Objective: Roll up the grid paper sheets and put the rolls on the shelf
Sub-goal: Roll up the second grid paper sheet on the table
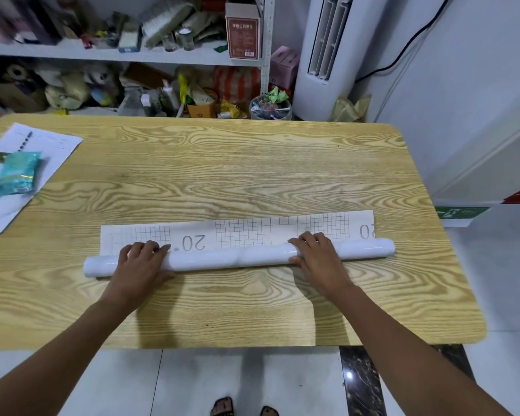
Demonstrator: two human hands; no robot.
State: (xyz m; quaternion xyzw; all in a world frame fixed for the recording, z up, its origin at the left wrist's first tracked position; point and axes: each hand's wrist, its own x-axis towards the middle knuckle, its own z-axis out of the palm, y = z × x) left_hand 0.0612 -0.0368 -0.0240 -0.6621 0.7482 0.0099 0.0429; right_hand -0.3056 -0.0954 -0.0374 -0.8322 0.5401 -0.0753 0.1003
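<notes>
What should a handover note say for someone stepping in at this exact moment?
Hands: left hand and right hand are both curled over the roll, thumbs on its near side.
Things: the roll lies across the table, and a narrow strip of grid paper lies flat beyond it.
Done: most of this sheet is rolled.
Left: roll in the last strip, then put the roll on the shelf behind the table.
</notes>
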